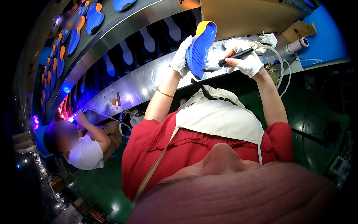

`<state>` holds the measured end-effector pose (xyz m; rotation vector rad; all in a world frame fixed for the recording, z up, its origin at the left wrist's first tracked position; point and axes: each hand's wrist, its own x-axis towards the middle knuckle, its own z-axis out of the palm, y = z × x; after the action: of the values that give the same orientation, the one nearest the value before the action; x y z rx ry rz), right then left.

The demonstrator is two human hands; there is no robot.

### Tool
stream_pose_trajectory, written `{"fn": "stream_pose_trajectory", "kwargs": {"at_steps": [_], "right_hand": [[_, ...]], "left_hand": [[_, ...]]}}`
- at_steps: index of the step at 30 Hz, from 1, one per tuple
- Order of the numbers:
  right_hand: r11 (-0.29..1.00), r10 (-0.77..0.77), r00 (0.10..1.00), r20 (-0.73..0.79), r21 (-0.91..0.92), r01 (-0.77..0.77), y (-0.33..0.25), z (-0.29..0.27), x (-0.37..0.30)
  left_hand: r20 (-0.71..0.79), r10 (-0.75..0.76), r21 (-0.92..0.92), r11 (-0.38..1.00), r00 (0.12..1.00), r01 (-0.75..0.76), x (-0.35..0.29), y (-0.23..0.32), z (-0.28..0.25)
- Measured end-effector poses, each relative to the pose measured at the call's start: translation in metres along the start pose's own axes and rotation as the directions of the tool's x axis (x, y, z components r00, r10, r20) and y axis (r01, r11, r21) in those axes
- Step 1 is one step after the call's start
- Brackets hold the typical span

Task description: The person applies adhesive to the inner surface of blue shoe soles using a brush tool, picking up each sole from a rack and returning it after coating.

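Note:
My left hand (182,56), in a white glove, grips a blue insole (201,50) by its left edge. The insole stands on end, its yellow-orange tip upward, with ridges and small holes on its face. My right hand (244,61) wears a white glove with some fingertips bare. It is closed round a slim black tool (238,56), shaped like a pen or a brush. The tool's dark tip lies at the insole's lower right edge; whether it touches cannot be told. Both hands are over a metal ledge (149,81).
Left of me, a co-worker (87,153) sits at the same ledge. Behind it, a row of insoles (127,52) stands in a dark rack, and more blue-and-orange insoles (95,18) lie on a belt. At right are a clear hose (282,65), a pinkish roll (298,44) and cardboard (242,16).

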<state>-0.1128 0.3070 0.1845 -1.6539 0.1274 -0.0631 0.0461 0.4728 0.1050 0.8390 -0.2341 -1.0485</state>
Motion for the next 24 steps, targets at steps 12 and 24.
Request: {"fn": "stream_pose_trajectory", "kwargs": {"at_steps": [12,24], "right_hand": [[0.993,-0.119,0.975,-0.186,-0.031,0.115,-0.002,0.002,0.006],[0.307,-0.845,0.513,0.15,-0.65,0.695,-0.102,0.045,-0.052]], "left_hand": [[0.13,0.093,0.002,0.996,0.987,-0.094,-0.004,0.015,0.024],[0.383,0.69,0.695,0.222,0.614,-0.683,0.0,0.156,0.129]]}}
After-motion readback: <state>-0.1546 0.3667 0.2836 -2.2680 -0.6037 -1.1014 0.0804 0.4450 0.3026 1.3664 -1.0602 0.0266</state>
